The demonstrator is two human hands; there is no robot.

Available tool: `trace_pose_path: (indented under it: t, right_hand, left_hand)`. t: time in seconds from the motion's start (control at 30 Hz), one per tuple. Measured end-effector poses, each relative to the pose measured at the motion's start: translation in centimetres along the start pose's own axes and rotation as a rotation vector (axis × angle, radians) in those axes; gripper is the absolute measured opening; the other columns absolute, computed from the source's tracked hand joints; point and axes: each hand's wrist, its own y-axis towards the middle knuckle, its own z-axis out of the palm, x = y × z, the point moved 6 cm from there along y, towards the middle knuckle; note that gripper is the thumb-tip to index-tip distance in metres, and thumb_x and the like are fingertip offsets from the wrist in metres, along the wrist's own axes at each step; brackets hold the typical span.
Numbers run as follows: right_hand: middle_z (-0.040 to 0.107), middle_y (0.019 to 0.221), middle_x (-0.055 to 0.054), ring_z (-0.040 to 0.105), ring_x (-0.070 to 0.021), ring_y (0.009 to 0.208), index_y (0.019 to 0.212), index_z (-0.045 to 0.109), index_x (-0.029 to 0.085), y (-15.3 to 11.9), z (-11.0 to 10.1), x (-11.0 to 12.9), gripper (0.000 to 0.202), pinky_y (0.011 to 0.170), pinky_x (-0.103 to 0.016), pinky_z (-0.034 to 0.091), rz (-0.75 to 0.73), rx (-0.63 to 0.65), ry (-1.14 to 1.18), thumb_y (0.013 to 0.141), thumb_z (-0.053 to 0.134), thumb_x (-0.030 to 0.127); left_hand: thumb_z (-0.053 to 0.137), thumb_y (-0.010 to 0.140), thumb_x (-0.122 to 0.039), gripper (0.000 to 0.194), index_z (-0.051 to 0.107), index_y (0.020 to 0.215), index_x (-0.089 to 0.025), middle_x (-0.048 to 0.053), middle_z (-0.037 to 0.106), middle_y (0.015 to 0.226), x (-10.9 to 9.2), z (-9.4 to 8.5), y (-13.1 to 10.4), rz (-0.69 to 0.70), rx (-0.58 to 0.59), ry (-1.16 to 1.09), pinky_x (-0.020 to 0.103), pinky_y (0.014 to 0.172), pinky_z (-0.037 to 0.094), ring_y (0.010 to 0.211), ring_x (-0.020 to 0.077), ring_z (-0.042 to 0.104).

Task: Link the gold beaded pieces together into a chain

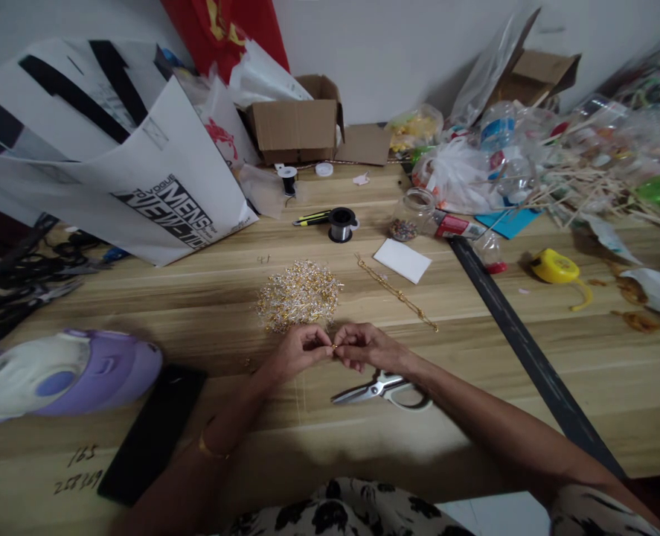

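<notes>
Near the middle of the table, my left hand (306, 350) and my right hand (366, 346) meet fingertip to fingertip. Both pinch a tiny gold piece (334, 348) between them; its exact shape is too small to tell. Just beyond my left hand lies a heap of clear and gold beaded strands (299, 294). A thin gold chain (397, 293) stretches diagonally beyond my right hand. Scissors with pale handles (382, 388) rest on the table, partly beneath my right wrist. Farther back stand a spool of silver wire (341, 225) and a white card (402, 260).
A black phone (154, 432) and a purple-white object (70, 374) lie left, below a large white bag (140, 179). Pliers (45, 296) sit far left. Behind are a cardboard box (296, 123) and a bead jar (411, 216); a yellow tape measure (554, 266) is right.
</notes>
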Motion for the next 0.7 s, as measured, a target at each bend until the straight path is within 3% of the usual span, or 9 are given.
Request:
trace_pose_path:
  t: [0.7]
  right_hand:
    - [0.051,0.058,0.005,0.046,-0.0045,0.046,0.075,0.053,0.015,-0.02,-0.29,-0.27,0.023,0.042,-0.015,0.039,0.035,-0.044,-0.028,0.071,0.067,0.033]
  left_hand:
    - [0.069,0.066,-0.028,0.021,0.058,0.068,-0.012,0.001,0.059,0.064,-0.03,0.12,-0.10,0.006,-0.031,-0.023,0.021,0.057,0.039,0.059,0.0100,0.053]
